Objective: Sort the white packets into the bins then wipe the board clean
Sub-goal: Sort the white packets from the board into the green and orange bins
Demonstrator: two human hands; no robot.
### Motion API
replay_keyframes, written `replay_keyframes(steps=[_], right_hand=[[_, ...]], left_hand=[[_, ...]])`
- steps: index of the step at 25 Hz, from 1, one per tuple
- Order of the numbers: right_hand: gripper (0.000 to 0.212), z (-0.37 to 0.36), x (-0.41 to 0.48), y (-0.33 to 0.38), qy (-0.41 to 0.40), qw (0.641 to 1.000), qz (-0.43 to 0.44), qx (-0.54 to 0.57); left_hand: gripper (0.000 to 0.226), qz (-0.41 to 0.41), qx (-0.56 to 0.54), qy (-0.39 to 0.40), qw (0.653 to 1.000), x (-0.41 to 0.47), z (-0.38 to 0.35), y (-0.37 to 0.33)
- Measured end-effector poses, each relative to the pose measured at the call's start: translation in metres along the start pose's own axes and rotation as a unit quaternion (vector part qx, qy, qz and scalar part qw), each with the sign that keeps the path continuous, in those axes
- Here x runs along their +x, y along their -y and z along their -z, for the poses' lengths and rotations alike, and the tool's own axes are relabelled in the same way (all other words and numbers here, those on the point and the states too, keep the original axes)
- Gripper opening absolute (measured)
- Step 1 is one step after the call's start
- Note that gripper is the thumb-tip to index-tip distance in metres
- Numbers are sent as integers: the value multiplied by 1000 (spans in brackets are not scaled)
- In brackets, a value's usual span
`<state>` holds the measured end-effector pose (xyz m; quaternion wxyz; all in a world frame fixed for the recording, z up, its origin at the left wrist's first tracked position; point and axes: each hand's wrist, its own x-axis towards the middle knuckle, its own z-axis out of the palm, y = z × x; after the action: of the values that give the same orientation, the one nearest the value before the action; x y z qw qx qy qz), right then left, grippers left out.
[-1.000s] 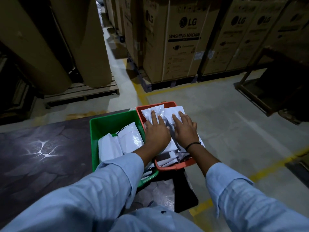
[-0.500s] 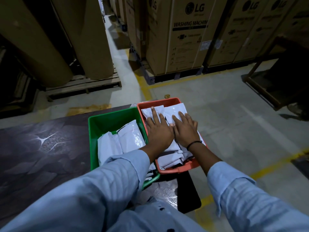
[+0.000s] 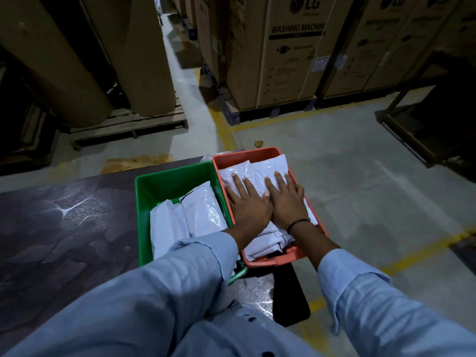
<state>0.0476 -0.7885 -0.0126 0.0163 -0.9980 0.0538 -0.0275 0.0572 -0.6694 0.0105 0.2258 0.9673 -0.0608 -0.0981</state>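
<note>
The left hand (image 3: 248,204) and right hand (image 3: 286,199) lie flat, fingers straight and spread, pressing on the white packets (image 3: 268,163) piled in the orange bin (image 3: 247,153). A second ago a gap showed between the hands. Now they sit side by side with the thumbs touching, and neither grasps anything. A dark wristband (image 3: 298,222) circles the right wrist. Just left, touching the orange bin, stands the green bin (image 3: 175,167) with more packets (image 3: 203,212) inside. The left sleeve (image 3: 180,279) hides its near end. Both bins rest on the far right corner of the dark marbled board (image 3: 64,228), as before. Beyond lie grey floor with a yellow line (image 3: 224,130), LG washing-machine cartons (image 3: 283,60) and big brown rolls (image 3: 144,47) on a pallet (image 3: 128,122).
</note>
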Motion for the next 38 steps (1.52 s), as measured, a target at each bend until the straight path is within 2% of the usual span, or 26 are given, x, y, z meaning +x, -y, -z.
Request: replay_keyframes(steps=[3,8,11,13,16,19,22,26,30,34,38], right_hand=[[67,-3,-1,1,10,1000,6,-7],[66,-2,-3,2,40,999,4,-12],[65,5,-6,10,2,1000,-10,13],[61,13,-10,22,-48,998,-8,31],[57,21,-17,53,-90,992,51,74],[56,21,-28,93,-86,982,89,141],[58,18,-43,125,-57,979,71,180],[65,18,-50,136,-27,986,44,156],[62,17,-48,138,-31,993,49,106],[57,13,-51,145,-27,996,63,62],[53,10,-48,157,-22,998,56,-1]], left_hand=[[69,-56,28,34,997,3,2,2],[64,-97,11,-8,995,1,16,9],[61,-114,6,-48,992,-4,38,24],[60,-112,-4,-80,990,-7,54,41],[60,-90,-18,-109,990,-20,75,81],[61,-56,-7,-100,993,-38,89,122],[62,-31,24,-90,995,-61,93,161],[60,4,50,-49,998,-82,94,200],[59,-5,83,-31,996,-87,90,224],[81,-21,123,-21,992,-86,99,239],[81,-35,146,-24,988,-85,106,245]])
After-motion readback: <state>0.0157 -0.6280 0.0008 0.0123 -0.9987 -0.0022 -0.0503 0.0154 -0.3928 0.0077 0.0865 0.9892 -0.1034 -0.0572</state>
